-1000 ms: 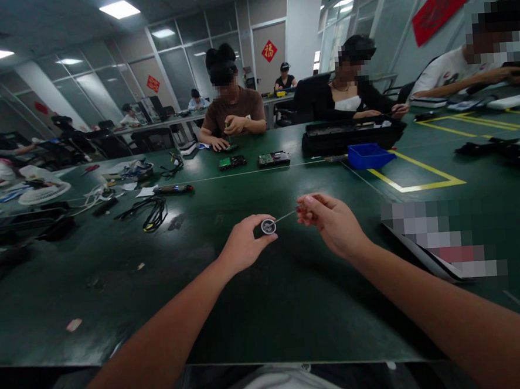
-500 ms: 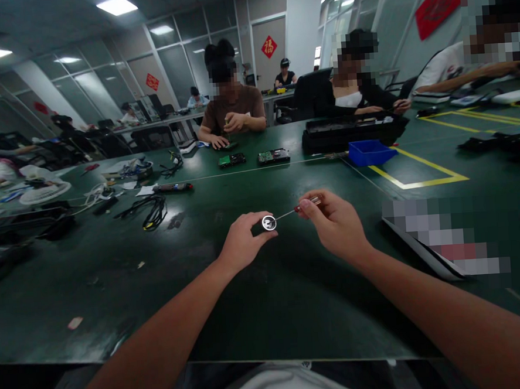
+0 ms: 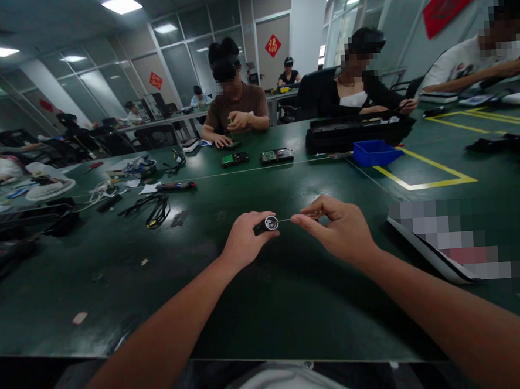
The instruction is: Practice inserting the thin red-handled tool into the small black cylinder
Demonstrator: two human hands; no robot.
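Over the middle of the table, my left hand grips a small dark cylinder with a silver-rimmed round end between thumb and fingers. That end faces partly toward me, and details inside it are too small to make out. My right hand is closed around a screwdriver with a thin metal shaft. The shaft points left and its tip is at the right edge of the silver rim; whether it touches cannot be told. The fingers cover much of the handle.
A green table spreads before me. To the right lie a blurred-out packet and a blue bin. Ahead are two circuit-board devices; to the left, a black cable and a pen-like tool. Co-workers sit opposite.
The cylinder has turned so more of its dark side shows. My right hand has moved slightly along the screwdriver toward the cylinder, and the shaft lies flatter. The view has shifted a little.
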